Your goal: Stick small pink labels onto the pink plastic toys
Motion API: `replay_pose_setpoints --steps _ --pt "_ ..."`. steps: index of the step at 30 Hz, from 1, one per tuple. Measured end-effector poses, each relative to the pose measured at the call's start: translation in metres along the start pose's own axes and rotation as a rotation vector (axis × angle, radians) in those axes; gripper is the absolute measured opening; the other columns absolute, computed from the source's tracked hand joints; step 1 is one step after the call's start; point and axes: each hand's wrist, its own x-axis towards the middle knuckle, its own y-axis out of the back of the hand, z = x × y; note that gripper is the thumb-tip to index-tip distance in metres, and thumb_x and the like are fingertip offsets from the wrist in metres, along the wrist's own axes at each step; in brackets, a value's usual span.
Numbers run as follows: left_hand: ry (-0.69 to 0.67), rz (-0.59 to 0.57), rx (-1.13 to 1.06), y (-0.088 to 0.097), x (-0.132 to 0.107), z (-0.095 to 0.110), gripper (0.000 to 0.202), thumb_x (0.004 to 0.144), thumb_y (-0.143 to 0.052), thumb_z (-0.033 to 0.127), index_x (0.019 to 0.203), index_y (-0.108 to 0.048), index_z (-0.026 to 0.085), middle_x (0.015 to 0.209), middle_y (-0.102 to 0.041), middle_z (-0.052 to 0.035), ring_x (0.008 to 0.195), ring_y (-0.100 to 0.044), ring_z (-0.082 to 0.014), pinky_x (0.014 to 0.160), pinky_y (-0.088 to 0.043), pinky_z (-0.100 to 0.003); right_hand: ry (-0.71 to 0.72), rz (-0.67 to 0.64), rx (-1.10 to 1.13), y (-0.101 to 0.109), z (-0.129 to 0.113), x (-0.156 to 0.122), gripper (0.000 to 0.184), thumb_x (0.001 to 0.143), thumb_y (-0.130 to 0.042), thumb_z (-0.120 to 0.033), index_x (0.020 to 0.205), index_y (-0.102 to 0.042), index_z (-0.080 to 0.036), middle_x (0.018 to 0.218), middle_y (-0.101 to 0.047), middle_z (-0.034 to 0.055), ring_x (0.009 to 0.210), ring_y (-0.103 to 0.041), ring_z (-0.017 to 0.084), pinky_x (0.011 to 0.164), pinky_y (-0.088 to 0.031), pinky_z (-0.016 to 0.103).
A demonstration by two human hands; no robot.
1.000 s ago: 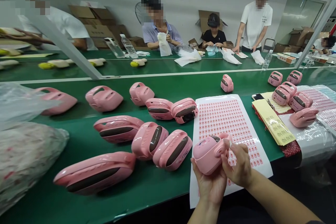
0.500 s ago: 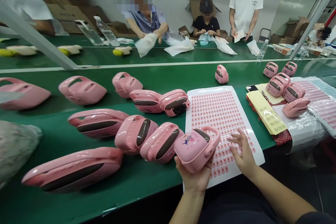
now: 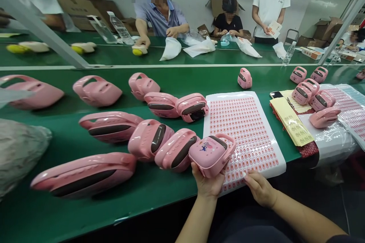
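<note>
My left hand (image 3: pixel 209 182) holds a pink handled case (image 3: pixel 208 155) from below, fingers wrapped round its base. A printed picture shows on its face, and a dark strip lies under its handle. Low over the near part of a white sheet of small red-and-pink stickers (image 3: pixel 235 121) is my right hand (image 3: pixel 260 188). Its thumb and fingertips are pinched together; what is between them is too small to make out. Just left of the held case stands a similar pink case (image 3: pixel 177 150), with a dark strip along its top.
More pink cases (image 3: pixel 107 176) spread over the left of the green table (image 3: pixel 159 197). On the right lie yellow sticker sheets (image 3: pixel 291 121) and several cases. A clear plastic bag (image 3: pixel 17 155) sits far left. Co-workers (image 3: pixel 162 19) work across the table among bottles and white bags.
My right hand has drawn back toward the sheet's near edge, its spread fingers closing into a pinch. The held case has tilted slightly. Across the table, a co-worker's hand has moved to a yellow-ended item.
</note>
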Motion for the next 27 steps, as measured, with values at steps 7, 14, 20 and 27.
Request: replay_pose_setpoints --steps 7,14,20,27 --pt "-0.017 0.075 0.025 -0.003 0.000 0.001 0.066 0.074 -0.067 0.041 0.135 -0.043 0.033 0.120 -0.066 -0.0066 0.106 -0.063 -0.0301 0.084 -0.054 -0.045 -0.050 -0.023 0.002 0.003 -0.002 0.002 0.032 0.088 -0.050 -0.013 0.111 -0.065 -0.030 0.092 -0.073 0.0015 0.088 -0.071 0.018 0.081 -0.060 0.035" --pt "0.016 -0.014 0.000 0.001 0.001 0.000 0.055 0.078 -0.064 0.043 0.130 -0.049 0.035 0.122 -0.066 -0.0045 0.106 -0.064 -0.0284 0.087 -0.053 -0.045 0.106 -0.110 -0.105 0.014 -0.003 0.017 0.050 0.088 -0.049 -0.010 0.132 -0.045 -0.031 0.104 -0.070 0.0039 0.097 -0.068 0.019 0.081 -0.059 0.038" --pt "0.000 0.017 -0.013 0.005 0.002 0.000 0.060 0.079 -0.064 0.040 0.134 -0.042 0.038 0.124 -0.064 -0.0040 0.106 -0.063 -0.0292 0.086 -0.053 -0.046 0.045 -0.154 -0.069 0.000 -0.008 0.013 0.051 0.089 -0.043 -0.009 0.135 -0.042 -0.030 0.110 -0.068 0.0060 0.103 -0.065 0.019 0.085 -0.057 0.039" --pt "0.003 -0.003 0.009 0.005 0.002 -0.001 0.063 0.075 -0.067 0.041 0.134 -0.043 0.038 0.129 -0.061 -0.0043 0.104 -0.064 -0.0286 0.088 -0.052 -0.045 -0.052 -0.130 0.021 -0.008 -0.015 0.011 0.043 0.091 -0.042 -0.014 0.128 -0.052 -0.032 0.096 -0.069 0.0046 0.086 -0.067 0.018 0.078 -0.058 0.037"
